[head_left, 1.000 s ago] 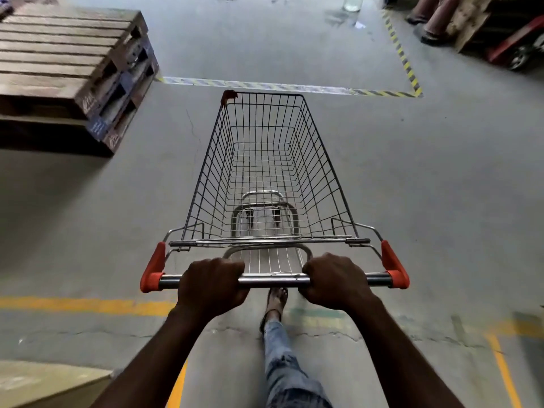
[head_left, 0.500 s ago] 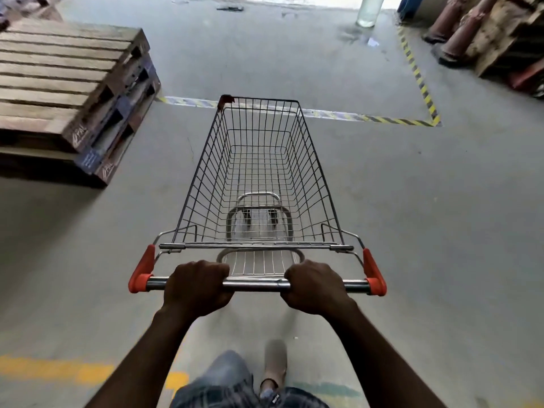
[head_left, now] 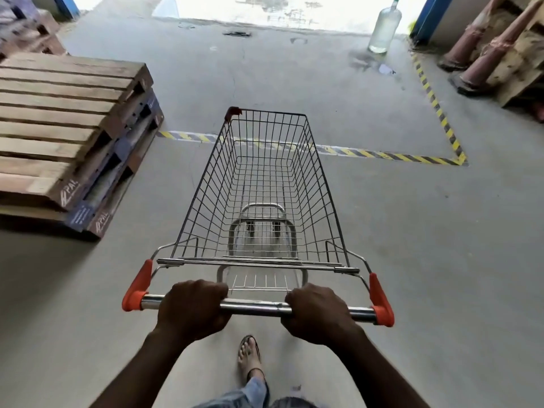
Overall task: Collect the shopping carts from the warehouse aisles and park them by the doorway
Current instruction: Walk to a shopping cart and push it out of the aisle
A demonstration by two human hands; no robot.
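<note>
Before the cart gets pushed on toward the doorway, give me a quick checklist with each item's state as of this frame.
1. Both hands on the handle bar: left hand and right hand are each wrapped around it. Ok.
2. Cart basket empty: nothing lies inside. Ok.
3. Path straight ahead to the doorway: bare floor past the striped floor line. Ok.
4. Clearance from the pallet stack on the left: a gap shows beside the cart. Ok.
5. Large bottle standing by the doorway's right side, with a wet patch near it: off the straight line. Ok, but watch it.
6. Wheels rolling freely: hidden under the basket. Cannot tell.
</note>
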